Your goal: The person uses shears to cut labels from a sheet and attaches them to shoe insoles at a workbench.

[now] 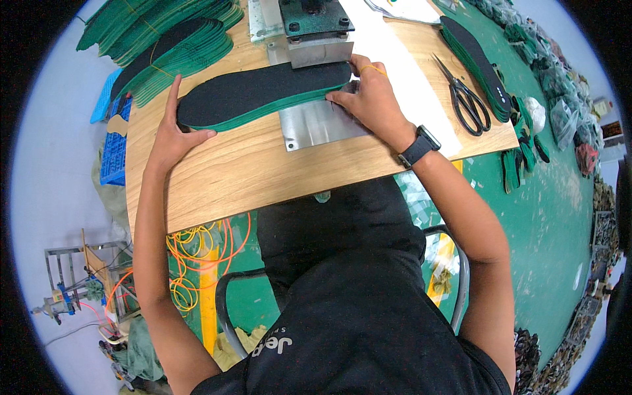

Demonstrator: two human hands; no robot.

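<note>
A stack of shoe insoles (253,97), black on top with green edges, lies across the wooden table partly over a metal plate (316,128). My left hand (174,135) is at its left end, with thumb along the near edge and fingers stretched up around the tip. At the other end, my right hand (372,99) grips the stack between thumb and fingers; a yellow band circles one finger. Directly behind the stack's right half stands a metal press head (320,49), close to or over its far edge; I cannot tell whether they touch.
Bundled green insoles (181,56) are piled at the back left, above a blue crate (113,155). Black-handled scissors (466,102) and another insole stack (474,66) lie on the right. White paper (421,99) runs beside the plate. Orange and yellow hoses (197,257) hang below the table.
</note>
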